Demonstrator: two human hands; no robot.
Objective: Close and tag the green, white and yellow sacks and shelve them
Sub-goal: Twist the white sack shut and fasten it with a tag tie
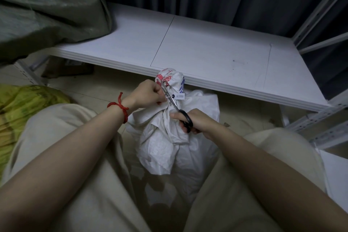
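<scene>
- Progress, as I judge it: the green sack lies already on the shelf at the far left, so this one looks finished, though I cannot see its tie or tag from here.
- The white sack stands on the floor between my knees, just in front of the shelf edge. Its neck is bunched and bound, and a small tag with a number hangs at the binding.
- My left hand is closed, pinching the loose end of the tie beside the neck.
- My right hand is closed around the black handles of the scissors; the blades are parted at the tie end, so I think the trimming is the step in hand.
- The yellow sack lies on the floor at my left, near my leg. I cannot tell if it is closed or tagged.
- What is left, I think: cut the end, lift the white sack to the shelf, then handle the yellow one.
</scene>
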